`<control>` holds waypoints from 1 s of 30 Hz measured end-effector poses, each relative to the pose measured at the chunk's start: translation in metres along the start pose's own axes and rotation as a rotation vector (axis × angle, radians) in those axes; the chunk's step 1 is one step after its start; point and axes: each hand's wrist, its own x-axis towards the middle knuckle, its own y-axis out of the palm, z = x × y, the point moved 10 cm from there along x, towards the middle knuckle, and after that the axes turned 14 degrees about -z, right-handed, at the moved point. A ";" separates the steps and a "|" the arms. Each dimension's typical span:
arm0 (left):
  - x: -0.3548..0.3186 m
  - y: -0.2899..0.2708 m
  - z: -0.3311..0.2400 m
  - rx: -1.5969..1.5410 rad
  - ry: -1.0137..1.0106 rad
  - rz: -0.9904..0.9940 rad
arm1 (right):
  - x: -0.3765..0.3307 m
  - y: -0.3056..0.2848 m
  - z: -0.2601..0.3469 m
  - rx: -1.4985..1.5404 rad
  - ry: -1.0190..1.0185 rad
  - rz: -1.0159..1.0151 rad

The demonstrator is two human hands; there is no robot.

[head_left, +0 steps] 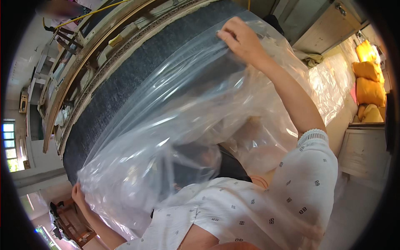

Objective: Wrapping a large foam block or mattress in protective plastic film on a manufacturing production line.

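We have a large clear plastic sheet (166, 121) in both hands, spread over the near part of a long dark grey table (100, 100) and bunching in loose, shiny folds toward our body. Our right hand (241, 39) is at the far edge of the sheet, arm stretched out over it, the fingers curled in and closed on the film. Our left hand (79, 196) is at the near left corner, beside the table's end, with the film pinched narrowly between thumb and fingers. Between the two hands the sheet's edge runs slantwise across the table, leaving a dark strip bare along the far left. Beyond that strip we see a long wooden rail (63, 98) and, farther, a yellow cord (89, 16). On the right, more crinkled plastic (331, 83) lies near a stack of yellow-orange bundles (371, 89), and a wooden cabinet (327, 31) stands at the far right.
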 end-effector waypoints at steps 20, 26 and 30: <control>0.130 0.004 0.007 0.325 0.011 -0.640 | 0.078 0.034 -0.058 -0.955 -0.124 0.025; 0.149 0.008 0.007 0.259 -0.029 -0.774 | -0.068 0.056 0.133 0.943 0.682 0.983; 0.155 0.003 -0.001 0.177 0.018 -0.806 | -0.293 0.059 0.208 0.737 0.897 1.764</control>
